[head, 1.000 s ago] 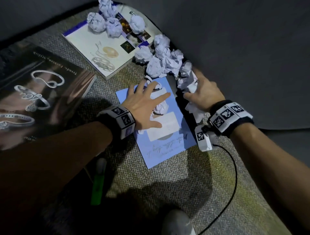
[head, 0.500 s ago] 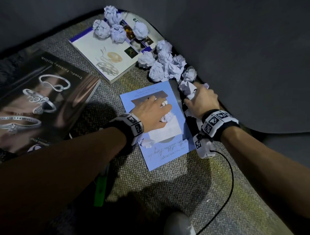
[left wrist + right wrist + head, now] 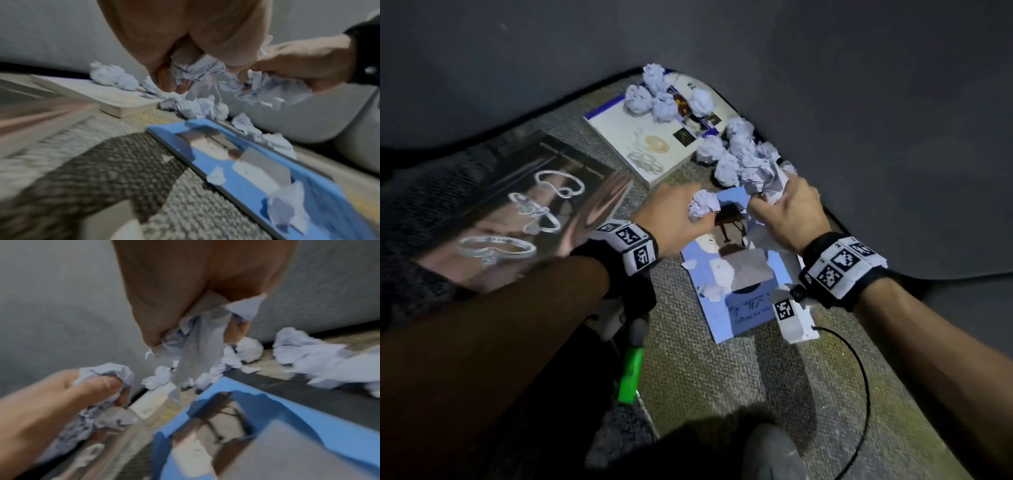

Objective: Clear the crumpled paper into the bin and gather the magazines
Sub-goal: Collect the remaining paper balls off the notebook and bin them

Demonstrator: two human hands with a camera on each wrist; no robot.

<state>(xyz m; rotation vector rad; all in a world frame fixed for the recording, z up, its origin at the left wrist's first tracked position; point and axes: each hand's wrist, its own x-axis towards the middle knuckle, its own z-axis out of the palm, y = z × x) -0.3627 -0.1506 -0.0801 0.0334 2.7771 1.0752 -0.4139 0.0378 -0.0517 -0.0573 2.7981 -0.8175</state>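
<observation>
Woven carpet (image 3: 715,370) meets grey wall (image 3: 859,102).

The dark magazine (image 3: 493,209) is running out of the head view at the left edge; its small title is too blurred to read; the blue magazine (image 3: 739,274) is lying partly hidden under the hands, and its handwriting is too small to read; both wrist views are blurring.

We see both hands lifted off the blue magazine (image 3: 739,308) since 1 second ago. The left hand (image 3: 671,216) now grips a paper ball (image 3: 703,204), and the right hand (image 3: 791,212) clutches crumpled paper (image 3: 774,181).
</observation>
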